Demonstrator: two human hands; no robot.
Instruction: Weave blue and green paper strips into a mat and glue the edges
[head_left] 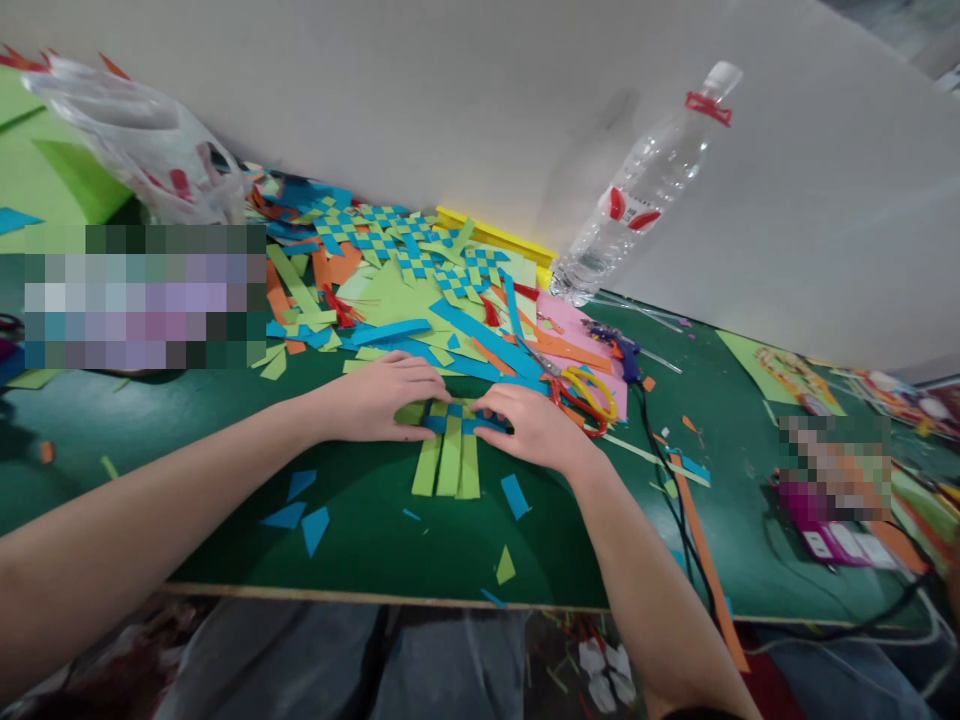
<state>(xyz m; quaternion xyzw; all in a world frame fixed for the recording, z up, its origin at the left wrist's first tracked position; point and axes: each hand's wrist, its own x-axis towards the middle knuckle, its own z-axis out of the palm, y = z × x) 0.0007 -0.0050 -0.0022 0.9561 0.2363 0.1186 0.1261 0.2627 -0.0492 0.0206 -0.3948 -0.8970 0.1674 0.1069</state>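
A small weave of green and blue paper strips lies on the green tabletop in front of me, its green strips hanging loose toward me. My left hand pinches its left side, thumb and fingers at a blue cross strip. From the other side, my right hand grips the right end of that same strip. The fingers partly hide the weave's upper part. Just behind my right hand lie scissors with red and yellow handles.
Finished-looking blue and green checkered weaves are heaped at the back with loose strips and red tassels. A tilted-looking plastic bottle stands at the wall. Right of the scissors are a glue gun and its black cord. A plastic bag sits back left.
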